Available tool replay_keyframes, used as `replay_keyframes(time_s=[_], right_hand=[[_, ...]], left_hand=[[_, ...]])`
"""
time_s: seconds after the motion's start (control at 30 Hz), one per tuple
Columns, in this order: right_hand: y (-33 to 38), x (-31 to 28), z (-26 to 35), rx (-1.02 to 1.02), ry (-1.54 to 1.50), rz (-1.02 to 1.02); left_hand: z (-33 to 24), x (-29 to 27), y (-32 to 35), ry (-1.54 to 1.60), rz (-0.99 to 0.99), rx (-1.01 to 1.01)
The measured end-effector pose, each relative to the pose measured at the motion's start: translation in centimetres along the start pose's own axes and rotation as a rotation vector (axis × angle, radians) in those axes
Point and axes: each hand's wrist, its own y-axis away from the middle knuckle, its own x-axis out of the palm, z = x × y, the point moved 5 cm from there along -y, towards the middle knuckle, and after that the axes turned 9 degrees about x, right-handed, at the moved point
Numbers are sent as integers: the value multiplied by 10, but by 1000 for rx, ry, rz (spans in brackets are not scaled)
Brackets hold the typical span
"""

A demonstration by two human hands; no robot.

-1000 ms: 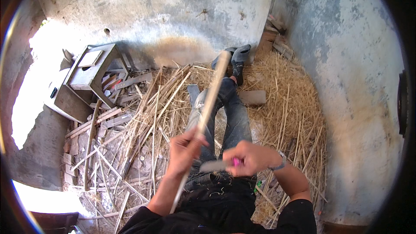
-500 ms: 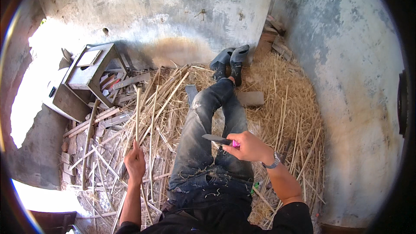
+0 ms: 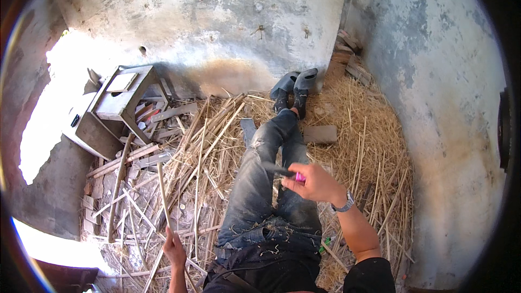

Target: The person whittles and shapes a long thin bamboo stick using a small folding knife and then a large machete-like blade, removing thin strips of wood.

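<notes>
My left hand (image 3: 174, 248) is closed around a thin pale stick (image 3: 163, 191), low at the left of my legs. The stick's long end points away from me, leaning slightly left. Over my thighs, my right hand (image 3: 319, 184) grips a knife by its pink handle (image 3: 300, 177). The dark knife blade (image 3: 277, 169) points left and is smeared by motion. Stick and blade are well apart. Small shavings lie on my worn jeans (image 3: 244, 184).
Straw (image 3: 347, 114) and long pale stalks (image 3: 202, 146) cover the floor around my outstretched legs. A wooden stool (image 3: 124, 97) stands at the far left beside scrap boards. A brick (image 3: 320, 134) lies right of my shins. Stained walls (image 3: 217, 27) rise ahead and at right.
My left hand has drawn back toward my body, bringing the stick with it. My right hand stays over my thighs, with the knife blade now blurred. The whole view has shifted slightly.
</notes>
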Motion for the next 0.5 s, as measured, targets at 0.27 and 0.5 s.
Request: replay_keyframes(time_s=[0.27,0.5], right_hand=[[-5,-30,26,-293,-125,-525],[-29,-55,34,-478,153,-724]], left_hand=[[-207,78,-72,724,630,-141],[-257,106,-39,1056,948,-39]])
